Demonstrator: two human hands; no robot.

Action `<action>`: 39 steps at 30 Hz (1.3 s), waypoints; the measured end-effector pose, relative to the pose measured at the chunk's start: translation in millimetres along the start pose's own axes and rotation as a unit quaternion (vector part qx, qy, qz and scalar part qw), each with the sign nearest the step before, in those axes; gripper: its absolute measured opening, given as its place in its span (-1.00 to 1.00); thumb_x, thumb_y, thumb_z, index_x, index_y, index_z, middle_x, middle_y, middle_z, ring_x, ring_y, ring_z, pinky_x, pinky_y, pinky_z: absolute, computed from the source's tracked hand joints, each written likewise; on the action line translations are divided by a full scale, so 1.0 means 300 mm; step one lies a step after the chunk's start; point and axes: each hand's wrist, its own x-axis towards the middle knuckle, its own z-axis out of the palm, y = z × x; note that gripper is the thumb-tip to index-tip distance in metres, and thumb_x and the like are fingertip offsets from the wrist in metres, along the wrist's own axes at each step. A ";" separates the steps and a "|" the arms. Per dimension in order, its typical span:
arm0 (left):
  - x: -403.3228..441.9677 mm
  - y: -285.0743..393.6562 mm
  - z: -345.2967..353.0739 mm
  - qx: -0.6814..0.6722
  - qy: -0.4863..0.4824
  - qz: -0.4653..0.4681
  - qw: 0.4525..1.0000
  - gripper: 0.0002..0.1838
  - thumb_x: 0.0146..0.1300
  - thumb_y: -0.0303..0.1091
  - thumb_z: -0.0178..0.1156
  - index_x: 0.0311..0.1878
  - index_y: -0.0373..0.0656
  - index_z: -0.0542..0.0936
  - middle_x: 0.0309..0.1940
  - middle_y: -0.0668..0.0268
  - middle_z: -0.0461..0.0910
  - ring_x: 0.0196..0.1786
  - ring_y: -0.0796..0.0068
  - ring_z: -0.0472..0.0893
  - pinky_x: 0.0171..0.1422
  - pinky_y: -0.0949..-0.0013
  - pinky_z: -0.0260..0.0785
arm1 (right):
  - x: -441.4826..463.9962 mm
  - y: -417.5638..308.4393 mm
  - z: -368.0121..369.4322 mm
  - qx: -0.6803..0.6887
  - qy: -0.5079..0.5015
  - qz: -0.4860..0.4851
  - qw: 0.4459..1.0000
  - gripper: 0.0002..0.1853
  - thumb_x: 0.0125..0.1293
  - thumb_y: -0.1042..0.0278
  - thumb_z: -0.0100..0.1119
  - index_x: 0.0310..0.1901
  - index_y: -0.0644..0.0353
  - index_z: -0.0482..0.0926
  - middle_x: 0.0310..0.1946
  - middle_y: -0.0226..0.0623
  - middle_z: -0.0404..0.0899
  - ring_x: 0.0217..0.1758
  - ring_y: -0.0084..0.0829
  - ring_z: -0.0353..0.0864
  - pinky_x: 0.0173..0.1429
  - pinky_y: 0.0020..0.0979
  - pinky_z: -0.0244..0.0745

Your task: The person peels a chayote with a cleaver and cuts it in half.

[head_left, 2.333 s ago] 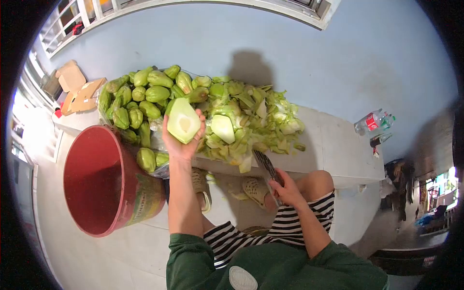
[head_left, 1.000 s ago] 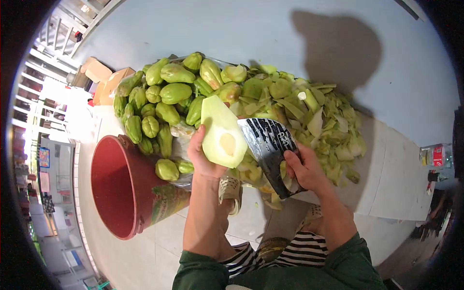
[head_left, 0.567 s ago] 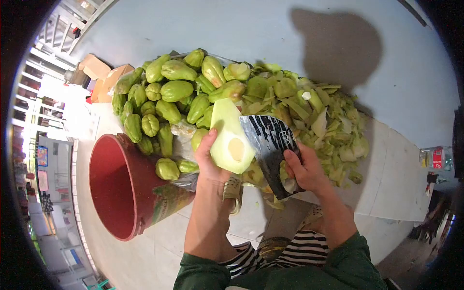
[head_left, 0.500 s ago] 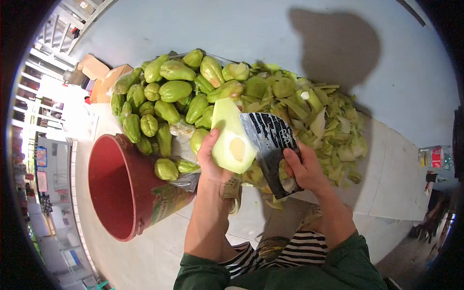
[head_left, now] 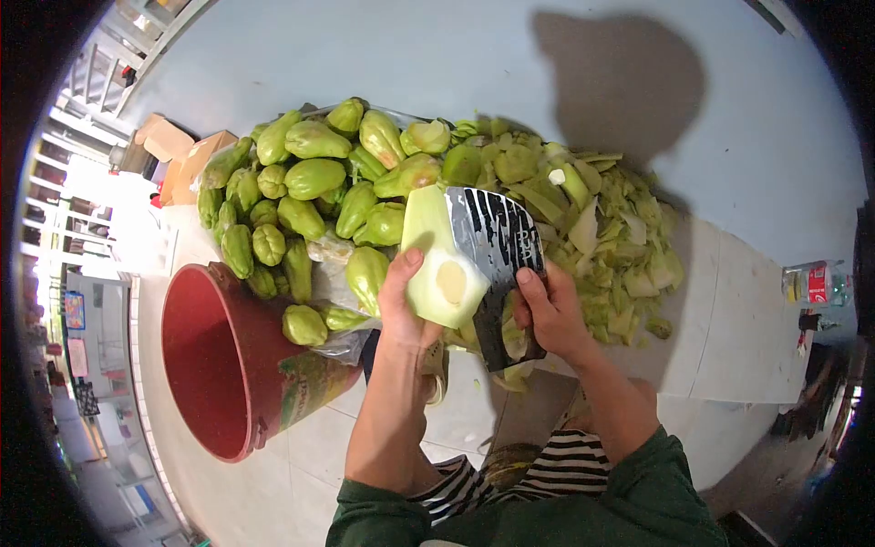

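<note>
My left hand (head_left: 406,296) is closed around a peeled chayote (head_left: 430,246). The fruit is pale and smooth, and a round cut patch shows its cream inside near the lower end. In my right hand (head_left: 551,310) is a broad black knife (head_left: 501,232) with worn silver streaks, its fingers wrapped around the handle side. The silver edge of the blade lies against the right side of the chayote, partly overlapping it. Behind both hands, whole green chayotes (head_left: 314,180) are heaped on the left. A pile of peelings (head_left: 620,264) spreads to the right.
A red bucket (head_left: 205,365) lies tipped on its side at the left, its mouth facing me. Cardboard boxes (head_left: 196,164) stand beyond it, near the wall. A plastic bottle with a red label (head_left: 818,283) is at the far right.
The knife has moved left, closer to the chayote, and its blade now overlaps the fruit's upper right side. My left hand keeps its hold. The whole view has shifted slightly.
</note>
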 end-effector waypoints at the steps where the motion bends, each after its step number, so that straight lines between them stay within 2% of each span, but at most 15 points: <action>1: -0.001 -0.004 0.009 0.000 -0.001 0.000 1.000 -0.39 0.13 -0.04 0.32 0.16 -0.23 0.50 -0.01 0.13 0.60 0.00 0.18 0.61 0.14 0.15 0.49 | 0.001 -0.002 0.003 -0.002 0.005 -0.001 1.000 -0.74 0.52 0.18 -0.03 -0.30 0.17 0.40 -0.68 -0.52 0.34 -0.66 -0.66 0.31 -0.56 -0.51 0.24; 4: -0.001 -0.010 0.025 -0.020 -0.009 0.015 1.000 -0.40 0.16 -0.05 0.30 0.18 -0.21 0.49 0.00 0.14 0.60 0.00 0.19 0.61 0.14 0.14 0.49 | -0.001 0.015 0.024 0.025 0.038 -0.002 0.999 -0.73 0.53 0.17 -0.03 -0.29 0.17 0.40 -0.68 -0.51 0.34 -0.66 -0.66 0.32 -0.56 -0.51 0.23; 5: -0.002 -0.007 0.022 -0.005 0.017 0.000 1.000 -0.40 0.18 -0.04 0.28 0.20 -0.20 0.48 0.01 0.14 0.59 0.01 0.19 0.61 0.15 0.13 0.48 | 0.000 0.015 0.020 0.025 0.039 -0.001 0.999 -0.73 0.53 0.17 -0.03 -0.29 0.17 0.40 -0.68 -0.51 0.34 -0.66 -0.66 0.32 -0.56 -0.51 0.23; 7: -0.006 0.002 0.022 0.012 0.043 -0.016 0.999 -0.40 0.20 -0.04 0.26 0.22 -0.20 0.46 0.02 0.14 0.59 0.03 0.20 0.60 0.16 0.13 0.48 | 0.005 0.012 0.004 0.010 0.005 0.002 1.000 -0.73 0.53 0.17 -0.04 -0.29 0.17 0.38 -0.68 -0.50 0.33 -0.66 -0.64 0.32 -0.56 -0.50 0.24; 10: -0.009 0.014 0.030 -0.001 0.017 -0.034 0.999 -0.40 0.22 -0.03 0.23 0.24 -0.18 0.45 0.03 0.15 0.58 0.06 0.21 0.59 0.18 0.13 0.46 | 0.026 -0.022 -0.022 -0.019 -0.034 0.010 0.999 -0.72 0.53 0.16 -0.04 -0.31 0.18 0.37 -0.68 -0.48 0.35 -0.66 -0.63 0.32 -0.56 -0.49 0.24; 13: 0.003 0.008 0.029 -0.002 -0.003 -0.010 1.000 -0.40 0.23 -0.03 0.21 0.25 -0.19 0.44 0.06 0.14 0.57 0.08 0.21 0.58 0.20 0.14 0.44 | 0.015 0.012 0.013 -0.001 0.021 0.013 1.000 -0.70 0.52 0.17 -0.03 -0.33 0.18 0.37 -0.68 -0.47 0.36 -0.68 -0.62 0.31 -0.57 -0.48 0.24; 16: -0.001 0.005 0.042 -0.036 -0.029 0.016 0.999 -0.40 0.22 -0.04 0.21 0.25 -0.20 0.44 0.07 0.14 0.57 0.07 0.20 0.58 0.21 0.14 0.44 | 0.010 0.010 0.017 0.023 0.011 0.021 0.999 -0.70 0.52 0.12 -0.04 -0.30 0.16 0.39 -0.68 -0.48 0.36 -0.65 -0.63 0.33 -0.53 -0.51 0.26; 18: -0.008 0.019 0.031 0.019 0.043 -0.035 0.998 -0.39 0.21 -0.04 0.22 0.25 -0.22 0.45 0.06 0.15 0.58 0.07 0.21 0.59 0.21 0.17 0.44 | 0.016 -0.002 -0.004 -0.010 -0.004 0.026 1.000 -0.70 0.53 0.12 -0.04 -0.31 0.16 0.38 -0.68 -0.48 0.36 -0.65 -0.63 0.33 -0.53 -0.51 0.26; 21: -0.007 0.033 0.024 0.027 0.024 -0.054 0.998 -0.40 0.21 -0.05 0.21 0.23 -0.24 0.46 0.05 0.15 0.59 0.05 0.21 0.59 0.20 0.19 0.45 | 0.021 -0.008 -0.005 -0.040 -0.017 0.028 0.999 -0.67 0.53 0.11 -0.04 -0.33 0.17 0.38 -0.69 -0.47 0.37 -0.65 -0.63 0.33 -0.53 -0.51 0.27; 23: -0.003 0.020 0.044 -0.001 0.003 -0.013 1.000 -0.43 0.24 -0.08 0.19 0.23 -0.25 0.44 0.04 0.14 0.58 0.05 0.23 0.60 0.18 0.20 0.46 | 0.019 -0.004 0.012 -0.038 -0.019 0.024 0.999 -0.66 0.53 0.10 -0.04 -0.36 0.17 0.38 -0.69 -0.46 0.37 -0.65 -0.62 0.33 -0.53 -0.51 0.27; 25: -0.001 0.014 0.038 -0.029 -0.016 0.027 0.999 -0.45 0.26 -0.12 0.16 0.23 -0.26 0.43 0.03 0.13 0.58 0.04 0.25 0.60 0.16 0.21 0.48 | 0.009 0.019 0.043 -0.013 0.036 -0.006 0.999 -0.68 0.52 0.15 -0.03 -0.36 0.17 0.36 -0.70 -0.49 0.36 -0.67 -0.61 0.34 -0.56 -0.48 0.25; 30: -0.010 0.045 0.033 -0.001 0.045 -0.081 0.996 -0.49 0.28 -0.11 0.14 0.18 -0.25 0.45 -0.10 0.18 0.60 -0.09 0.29 0.63 0.08 0.24 0.51 | 0.018 0.005 0.013 -0.028 -0.029 0.024 0.999 -0.68 0.53 0.15 -0.03 -0.36 0.17 0.36 -0.70 -0.48 0.36 -0.67 -0.62 0.34 -0.56 -0.48 0.26; 33: 0.006 0.018 -0.015 0.008 0.003 -0.031 0.999 -0.46 0.26 -0.04 0.16 0.18 -0.23 0.48 -0.06 0.18 0.61 -0.07 0.26 0.62 0.07 0.21 0.50 | 0.011 0.005 0.041 -0.026 -0.010 0.020 0.999 -0.68 0.53 0.15 -0.03 -0.36 0.16 0.36 -0.70 -0.49 0.36 -0.68 -0.62 0.33 -0.57 -0.48 0.25; 37: 0.005 0.017 0.003 -0.017 0.010 -0.035 0.999 -0.47 0.25 -0.04 0.17 0.17 -0.23 0.49 -0.07 0.17 0.62 -0.07 0.26 0.62 0.06 0.21 0.51 | 0.008 0.030 0.039 -0.002 0.001 0.028 1.000 -0.67 0.53 0.14 -0.03 -0.37 0.17 0.37 -0.69 -0.48 0.37 -0.68 -0.62 0.33 -0.57 -0.48 0.25; 39: 0.000 0.037 0.031 0.008 0.065 -0.093 0.993 -0.55 0.28 -0.13 0.14 0.12 -0.24 0.46 -0.15 0.20 0.60 -0.14 0.32 0.62 -0.04 0.25 0.52 | 0.013 0.007 0.024 -0.010 -0.016 0.031 0.999 -0.67 0.53 0.14 -0.03 -0.37 0.18 0.37 -0.70 -0.48 0.37 -0.68 -0.62 0.33 -0.57 -0.48 0.25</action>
